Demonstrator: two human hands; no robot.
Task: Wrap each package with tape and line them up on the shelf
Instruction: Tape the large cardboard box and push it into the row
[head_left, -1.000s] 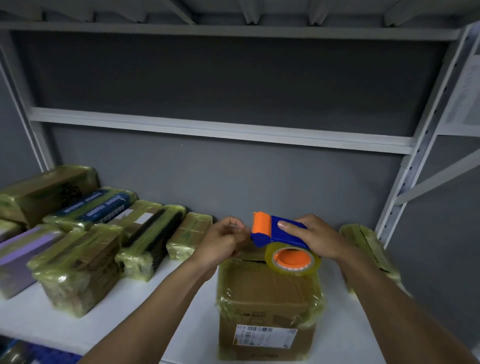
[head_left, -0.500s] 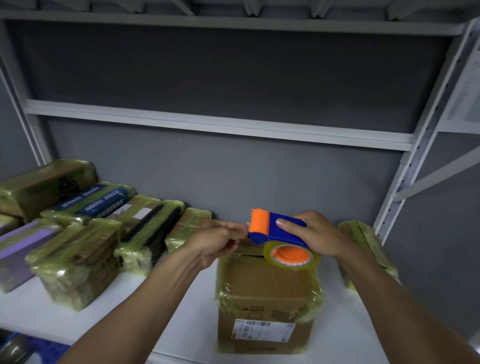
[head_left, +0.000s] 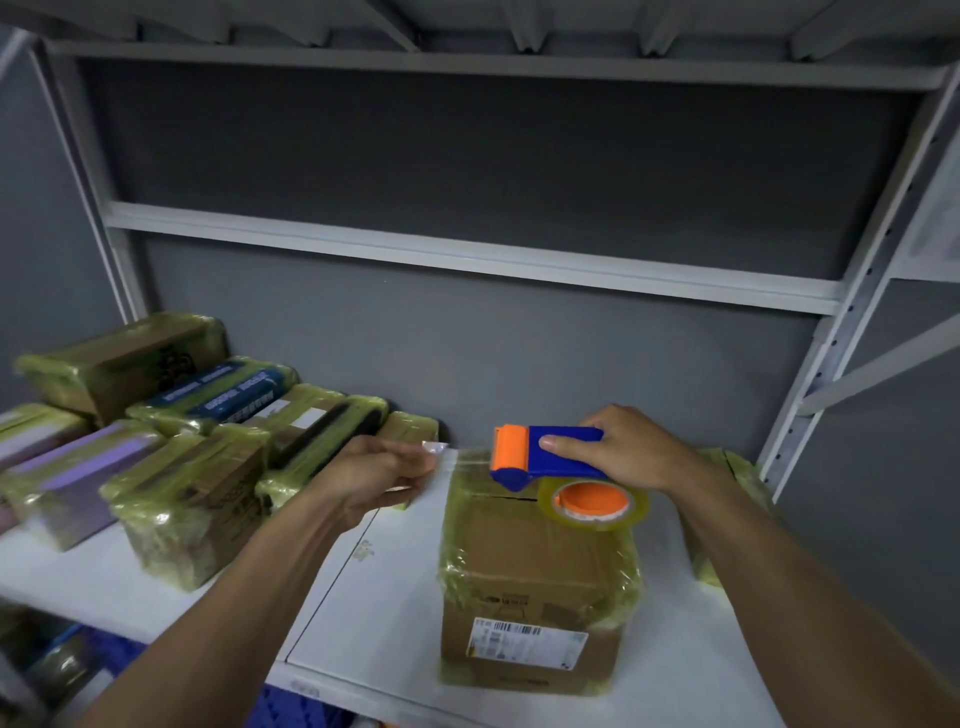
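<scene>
A cardboard box (head_left: 535, 566) with a barcode label, partly covered in yellowish tape, stands on the white shelf (head_left: 395, 613). Above its far edge my right hand (head_left: 631, 449) grips a blue and orange tape dispenser (head_left: 550, 457) holding a roll of clear tape (head_left: 592, 501). My left hand (head_left: 382, 470) pinches the loose tape end (head_left: 436, 448), stretched out to the left of the dispenser. Several wrapped packages (head_left: 187, 457) lie in rows at the left.
Another wrapped package (head_left: 737, 493) lies behind my right forearm by the perforated shelf upright (head_left: 852, 312). A grey back wall and an upper shelf rail (head_left: 467, 254) close off the space. Dim items sit on the level below at bottom left.
My left hand has drawn away to the left of the dispenser, pulling a strip of tape out. The right hand with the dispenser stays over the box.
</scene>
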